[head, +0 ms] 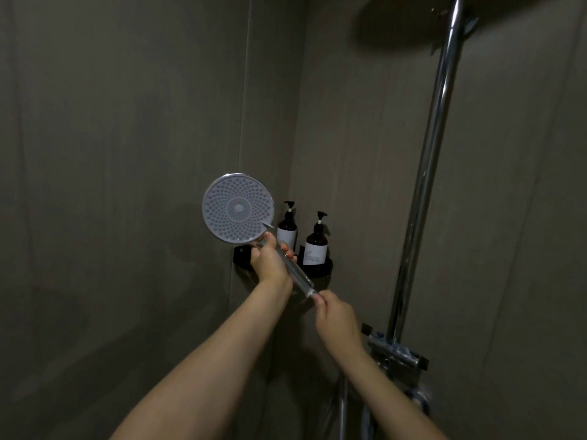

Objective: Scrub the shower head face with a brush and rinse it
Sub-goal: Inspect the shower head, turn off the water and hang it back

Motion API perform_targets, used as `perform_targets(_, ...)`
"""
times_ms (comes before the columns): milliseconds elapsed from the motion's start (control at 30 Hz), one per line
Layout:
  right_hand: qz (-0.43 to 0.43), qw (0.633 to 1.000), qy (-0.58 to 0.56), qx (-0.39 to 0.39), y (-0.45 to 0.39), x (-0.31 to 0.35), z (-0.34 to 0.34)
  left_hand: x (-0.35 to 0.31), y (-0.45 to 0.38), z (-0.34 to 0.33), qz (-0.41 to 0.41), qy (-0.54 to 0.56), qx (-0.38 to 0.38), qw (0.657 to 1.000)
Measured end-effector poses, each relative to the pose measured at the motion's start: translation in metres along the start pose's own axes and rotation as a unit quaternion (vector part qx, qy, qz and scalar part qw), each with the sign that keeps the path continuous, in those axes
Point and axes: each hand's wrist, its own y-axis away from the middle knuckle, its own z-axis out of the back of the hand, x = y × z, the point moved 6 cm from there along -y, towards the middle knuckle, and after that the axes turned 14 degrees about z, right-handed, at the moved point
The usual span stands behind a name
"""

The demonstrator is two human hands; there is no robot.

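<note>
Left hand (270,260) wrapped around shower head (239,213) handle, face turned near; right hand (335,315) pinching handle's lower end; two pump bottles (316,246) far behind.

Single head-worn wide-angle view, aimed forward and slightly up into the shower corner. Tall chrome riser pipe (425,173) stands right of centre; both forearms reach in close from bottom edge.

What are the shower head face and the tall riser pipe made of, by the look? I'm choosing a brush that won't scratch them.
The shower head face looks like matte pale grey plastic, studded with rings of small nubs that may be rubber; the dim light leaves that open. The riser pipe looks like polished chromed metal, given its bright mirror-like streaks.
</note>
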Motion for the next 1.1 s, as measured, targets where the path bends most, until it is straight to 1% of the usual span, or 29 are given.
perform_targets(33, -0.043, 0.998, -0.03, 0.015, -0.001, -0.006, -0.002, 0.002, 0.0, 0.0, 0.001, -0.006, 0.002, 1.0)
perform_targets(67, -0.106, 0.988, -0.104, 0.029, 0.0, -0.012, -0.006, 0.004, -0.001, 0.001, 0.0, -0.012, 0.003, 1.0)
perform_targets(100, -0.162, 0.968, -0.184, 0.043, 0.003, -0.016, -0.01, 0.005, -0.001, 0.002, -0.001, -0.017, 0.004, 1.0)
perform_targets(133, -0.184, 0.952, -0.239, 0.041, 0.006, -0.017, -0.012, 0.006, -0.001, 0.002, -0.002, -0.02, 0.005, 1.0)
perform_targets(167, -0.166, 0.952, -0.254, 0.037, 0.007, -0.016, -0.014, 0.007, -0.002, 0.003, -0.003, -0.022, 0.006, 1.0)
perform_targets(267, -0.041, 0.985, -0.164, 0.015, 0.009, -0.008, -0.011, 0.008, -0.003, 0.003, 0.002, -0.023, 0.0, 1.0)
perform_targets(300, -0.017, 0.991, -0.13, 0.009, 0.009, -0.007, -0.011, 0.009, -0.003, 0.004, 0.006, -0.019, -0.001, 1.0)
perform_targets(367, -0.021, 0.995, -0.093, -0.007, 0.007, -0.009, -0.009, 0.012, -0.002, 0.004, 0.017, -0.015, 0.001, 1.0)
perform_targets(400, -0.042, 0.995, -0.094, -0.014, 0.006, -0.013, -0.008, 0.014, -0.002, 0.004, 0.022, -0.015, 0.003, 1.0)
perform_targets(467, -0.083, 0.987, -0.134, -0.012, 0.006, -0.019, -0.008, 0.018, 0.0, 0.005, 0.029, -0.015, 0.0, 0.999)
perform_targets(533, -0.07, 0.988, -0.138, 0.012, 0.007, -0.02, -0.01, 0.019, 0.0, 0.006, 0.036, -0.008, -0.001, 0.999)
perform_targets(600, -0.042, 0.994, -0.098, 0.026, 0.01, -0.019, -0.01, 0.019, -0.001, 0.004, 0.043, 0.001, 0.001, 0.999)
perform_targets(667, -0.016, 0.999, -0.049, 0.014, 0.012, -0.016, -0.008, 0.02, -0.001, 0.003, 0.044, 0.005, 0.004, 0.999)
perform_targets(700, -0.008, 0.999, -0.045, 0.01, 0.013, -0.014, -0.008, 0.02, 0.0, 0.003, 0.042, 0.0, 0.005, 0.999)
perform_targets(767, -0.03, 0.997, -0.068, 0.033, 0.012, -0.014, -0.01, 0.021, 0.0, 0.004, 0.035, -0.023, 0.004, 0.999)
perform_targets(800, -0.058, 0.99, -0.115, 0.061, 0.012, -0.015, -0.012, 0.021, 0.0, 0.004, 0.033, -0.03, 0.003, 0.999)
perform_targets(833, -0.097, 0.973, -0.19, 0.092, 0.013, -0.017, -0.014, 0.022, 0.0, 0.005, 0.036, -0.03, 0.004, 0.999)
perform_targets(867, -0.15, 0.938, -0.287, 0.125, 0.016, -0.018, -0.018, 0.023, -0.001, 0.007, 0.044, -0.021, 0.004, 0.999)
perform_targets(900, -0.207, 0.887, -0.385, 0.147, 0.021, -0.017, -0.021, 0.025, -0.002, 0.009, 0.057, -0.006, 0.006, 0.998)
perform_targets(933, -0.249, 0.841, -0.455, 0.155, 0.025, -0.016, -0.022, 0.027, -0.002, 0.01, 0.068, 0.008, 0.011, 0.998)
perform_targets(967, -0.27, 0.816, -0.489, 0.151, 0.028, -0.017, -0.022, 0.028, -0.001, 0.01, 0.075, 0.017, 0.015, 0.997)
perform_targets(1000, -0.279, 0.808, -0.499, 0.141, 0.029, -0.018, -0.022, 0.029, -0.001, 0.01, 0.077, 0.016, 0.017, 0.997)
perform_targets(1033, -0.255, 0.835, -0.473, 0.12, 0.028, -0.018, -0.022, 0.029, -0.002, 0.011, 0.075, 0.01, 0.012, 0.997)
perform_targets(1067, -0.213, 0.882, -0.411, 0.093, 0.026, -0.017, -0.02, 0.027, -0.002, 0.011, 0.069, 0.004, 0.004, 0.998)
perform_targets(1100, -0.158, 0.933, -0.318, 0.056, 0.024, -0.017, -0.015, 0.026, -0.002, 0.012, 0.062, 0.002, -0.004, 0.998)
